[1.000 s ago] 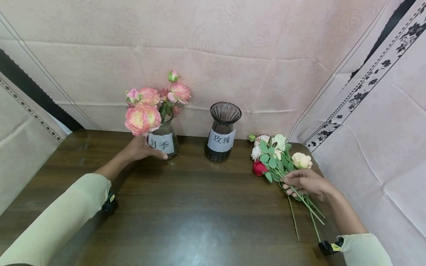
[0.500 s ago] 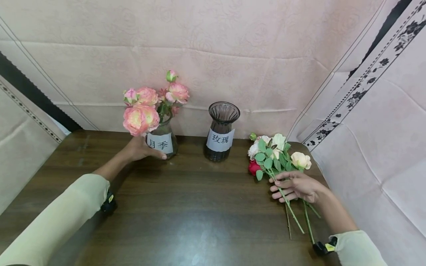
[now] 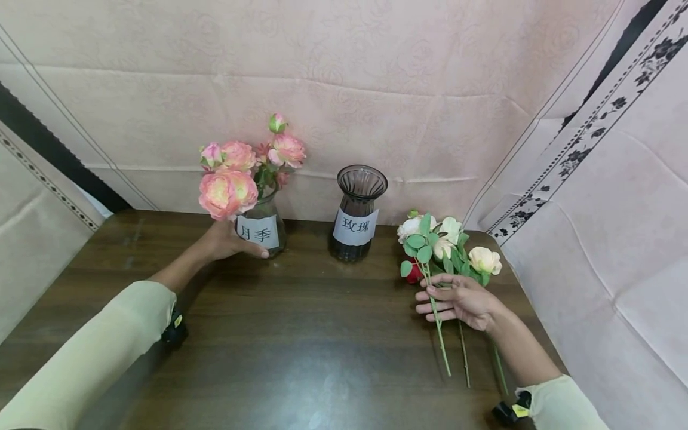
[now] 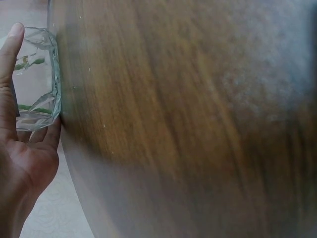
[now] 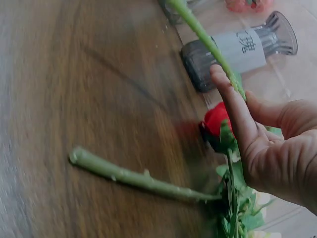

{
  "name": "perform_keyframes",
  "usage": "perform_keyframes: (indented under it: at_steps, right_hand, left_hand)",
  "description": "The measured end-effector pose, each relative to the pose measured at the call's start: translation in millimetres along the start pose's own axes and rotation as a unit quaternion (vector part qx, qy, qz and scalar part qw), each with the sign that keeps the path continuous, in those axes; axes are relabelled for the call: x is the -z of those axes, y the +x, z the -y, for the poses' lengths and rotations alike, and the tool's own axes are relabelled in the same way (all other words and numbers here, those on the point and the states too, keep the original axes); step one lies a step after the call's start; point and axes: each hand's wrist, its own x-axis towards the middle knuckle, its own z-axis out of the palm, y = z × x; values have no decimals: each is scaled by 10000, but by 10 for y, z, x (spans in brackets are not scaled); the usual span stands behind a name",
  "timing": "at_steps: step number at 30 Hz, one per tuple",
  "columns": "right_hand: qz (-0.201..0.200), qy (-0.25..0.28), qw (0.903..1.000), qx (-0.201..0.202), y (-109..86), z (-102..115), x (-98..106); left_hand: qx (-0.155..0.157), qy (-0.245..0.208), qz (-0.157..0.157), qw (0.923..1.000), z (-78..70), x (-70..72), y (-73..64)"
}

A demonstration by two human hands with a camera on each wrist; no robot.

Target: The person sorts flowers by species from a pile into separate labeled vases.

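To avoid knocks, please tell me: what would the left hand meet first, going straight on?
The clear vase, which the left hand holds; behind it perhaps the pale backdrop, though depth is unclear.

We look down on a dark brown, wood-grained surface [image 3: 242, 340], glossy, with a pale patch of reflected light [image 3: 317, 370] near its front. Behind it rises a pale pink backdrop [image 3: 403, 77] with a faint rose pattern and long horizontal creases. To our left, a jagged-edged black band [image 3: 54, 149] separates the backdrop from a whitish panel [image 3: 37, 251] with dotted trim. To our right, a wrinkled white panel [image 3: 618, 239] carries a border of black printed flowers [image 3: 598, 132], beside a narrower black strip [image 3: 615, 57].
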Motion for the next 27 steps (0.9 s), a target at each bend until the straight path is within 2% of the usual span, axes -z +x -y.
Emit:
perform_keyframes:
  at_steps: [8,13,16,22,27]
  right_hand:
    - [-250,53,9989,405,70,7,-133]
    - [-592,569,9934,806,140,18,-224]
    - [-911,1024,9846,1084,213,21,-290]
    - [-1394,1905,9606,1467,352,51,-410]
    - [-1662,2337,9420,1745,455,112,-484]
  left_hand:
    - [-24,20,-63,10000,12,-14,12]
    - [-89,-12,-51,9999,13,-6,2]
    - [-161,-84,-25,9998,17,3,5]
    - [-200,-60,41,9998,33,6,20]
    - [-154,-71,46,9998,39,-6,37]
